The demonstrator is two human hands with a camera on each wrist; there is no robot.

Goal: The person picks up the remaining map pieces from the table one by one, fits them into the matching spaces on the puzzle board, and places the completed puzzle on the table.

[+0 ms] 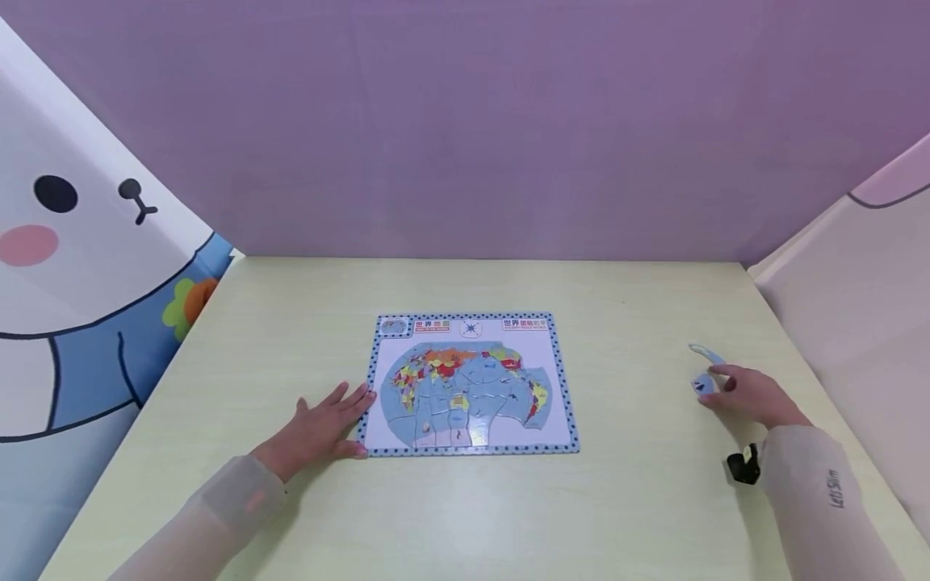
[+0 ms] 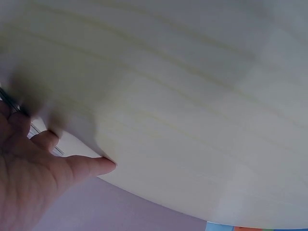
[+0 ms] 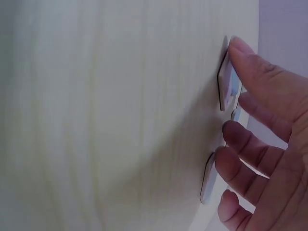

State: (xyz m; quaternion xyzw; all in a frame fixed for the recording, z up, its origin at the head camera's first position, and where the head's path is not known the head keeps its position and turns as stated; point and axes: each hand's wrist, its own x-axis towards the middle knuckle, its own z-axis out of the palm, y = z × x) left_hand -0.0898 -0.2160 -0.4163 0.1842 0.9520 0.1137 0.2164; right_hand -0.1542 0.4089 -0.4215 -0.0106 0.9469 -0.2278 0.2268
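Observation:
A world-map jigsaw puzzle with a dotted blue border lies flat near the table's middle, many of its pieces in the frame and a white gap at the upper right of the map. My left hand rests with straight, spread fingers at the board's left edge. Far to the right, my right hand pinches a small blue puzzle piece between thumb and index finger. In the right wrist view that piece is tilted against the thumb. Just beyond the hand lies a slim light-blue piece.
The pale wooden table carries the board and loose pieces. Close by the right cuff is a small black object. A purple backdrop rises behind the table, and a cartoon-printed cloth hangs at left. Another piece edge shows below the right fingers.

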